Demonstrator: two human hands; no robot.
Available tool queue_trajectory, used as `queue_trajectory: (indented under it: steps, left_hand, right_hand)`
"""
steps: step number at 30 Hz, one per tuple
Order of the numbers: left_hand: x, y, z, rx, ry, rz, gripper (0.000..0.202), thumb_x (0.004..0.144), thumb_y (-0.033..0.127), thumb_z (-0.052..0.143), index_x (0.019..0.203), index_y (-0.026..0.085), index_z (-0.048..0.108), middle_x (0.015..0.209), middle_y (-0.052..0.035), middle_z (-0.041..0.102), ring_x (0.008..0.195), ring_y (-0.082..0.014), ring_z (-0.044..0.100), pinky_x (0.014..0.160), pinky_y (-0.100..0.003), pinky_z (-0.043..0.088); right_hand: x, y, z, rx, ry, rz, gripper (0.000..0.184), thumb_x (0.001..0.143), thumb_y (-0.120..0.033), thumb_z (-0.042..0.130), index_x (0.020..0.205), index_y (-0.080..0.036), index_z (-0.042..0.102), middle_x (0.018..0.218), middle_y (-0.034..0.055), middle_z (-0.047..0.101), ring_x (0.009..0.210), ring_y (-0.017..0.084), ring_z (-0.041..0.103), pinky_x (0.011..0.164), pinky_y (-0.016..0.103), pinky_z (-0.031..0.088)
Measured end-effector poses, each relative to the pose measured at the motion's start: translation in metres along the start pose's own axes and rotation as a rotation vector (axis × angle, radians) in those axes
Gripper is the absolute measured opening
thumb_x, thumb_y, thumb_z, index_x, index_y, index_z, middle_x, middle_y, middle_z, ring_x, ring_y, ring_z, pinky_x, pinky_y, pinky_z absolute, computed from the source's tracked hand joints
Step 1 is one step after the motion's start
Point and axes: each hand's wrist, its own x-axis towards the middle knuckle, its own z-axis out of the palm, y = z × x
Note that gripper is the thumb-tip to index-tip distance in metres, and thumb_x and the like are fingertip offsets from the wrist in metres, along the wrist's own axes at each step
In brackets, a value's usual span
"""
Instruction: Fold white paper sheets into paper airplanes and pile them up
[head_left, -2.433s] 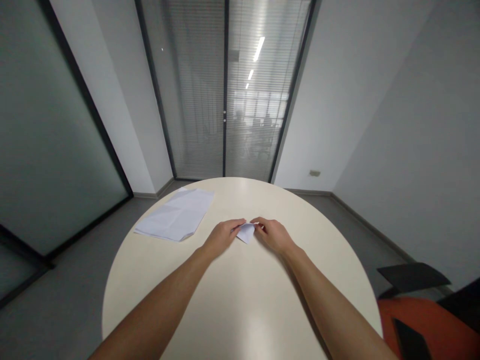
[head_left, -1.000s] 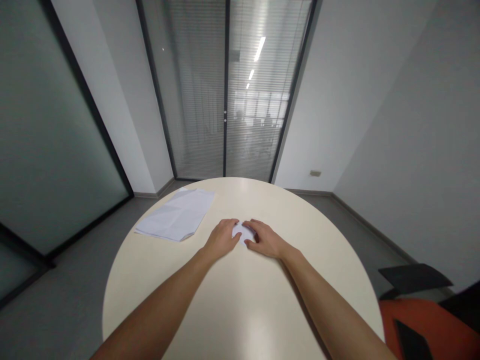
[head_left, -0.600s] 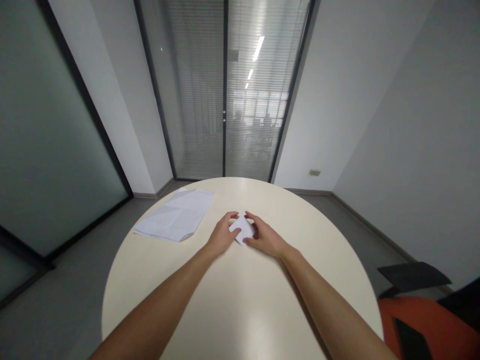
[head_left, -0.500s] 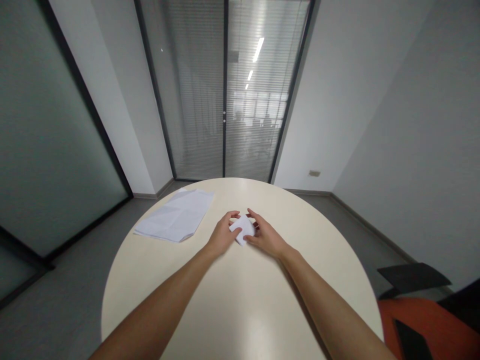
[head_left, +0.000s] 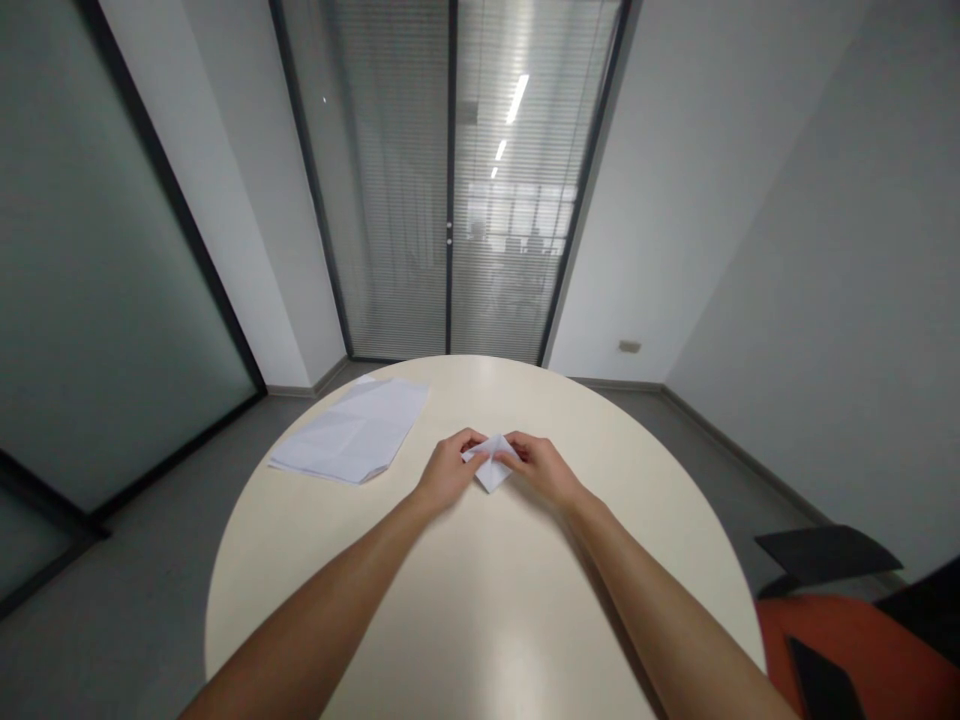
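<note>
A small folded piece of white paper (head_left: pixel 493 476), diamond-shaped with a crease down its middle, is between my two hands just above or on the round table. My left hand (head_left: pixel 450 467) pinches its left side, thumb on top and fingers behind. On the other side my right hand (head_left: pixel 546 468) grips the right part in the same way, its thumb tip near the centre crease. The fingers partly cover the paper's left and right corners.
A stack of white paper sheets (head_left: pixel 352 430) lies at the table's far left. The cream round table (head_left: pixel 450 620) spans the foreground. An orange chair with black armrests (head_left: pixel 862 640) stands at the right. Glass doors (head_left: pixel 450 200) with blinds are beyond.
My fingers have closed in on the folded paper, and both thumbs now press near its middle. The paper has turned or opened slightly, showing a centre crease. The sheet stack has stayed put.
</note>
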Motion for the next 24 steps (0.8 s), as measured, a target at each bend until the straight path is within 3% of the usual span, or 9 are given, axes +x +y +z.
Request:
queue_trajectory:
  steps: [6,11,20,24]
  left_hand:
    - [-0.001,0.003,-0.001,0.061,0.056,0.045,0.013,0.088,0.029,0.061,0.090,0.019,0.069,0.086,-0.0010,0.072,0.080,-0.0164,0.064,0.077,-0.027,0.049]
    - [0.000,0.004,-0.002,0.078,0.032,0.078,0.013,0.090,0.030,0.060,0.089,0.019,0.067,0.082,0.0001,0.070,0.078,-0.0153,0.062,0.073,-0.025,0.047]
    - [-0.006,0.007,-0.002,0.149,0.050,0.082,0.020,0.095,0.037,0.055,0.091,0.020,0.065,0.077,0.0013,0.066,0.072,-0.0141,0.060,0.067,-0.024,0.044]
    - [-0.008,0.013,-0.003,0.230,0.027,0.138,0.020,0.098,0.036,0.052,0.092,0.022,0.065,0.082,0.0012,0.068,0.075,-0.0144,0.062,0.071,-0.024,0.044]
  right_hand:
    - [-0.001,-0.004,0.000,-0.005,-0.048,0.010,0.034,0.092,-0.048,0.060,0.104,-0.018,0.071,0.085,0.0018,0.073,0.076,0.019,0.064,0.068,0.027,0.048]
    - [-0.002,-0.012,-0.001,-0.016,0.020,-0.025,0.036,0.097,-0.047,0.053,0.106,-0.019,0.073,0.086,0.0033,0.074,0.076,0.019,0.064,0.068,0.027,0.047]
    - [-0.001,-0.016,-0.001,0.005,-0.018,-0.048,0.037,0.097,-0.048,0.054,0.107,-0.020,0.076,0.090,0.0047,0.076,0.078,0.020,0.066,0.069,0.029,0.048]
    - [-0.002,-0.019,0.000,0.029,0.058,-0.035,0.035,0.095,-0.047,0.057,0.106,-0.019,0.074,0.089,0.0053,0.076,0.078,0.020,0.067,0.069,0.029,0.048]
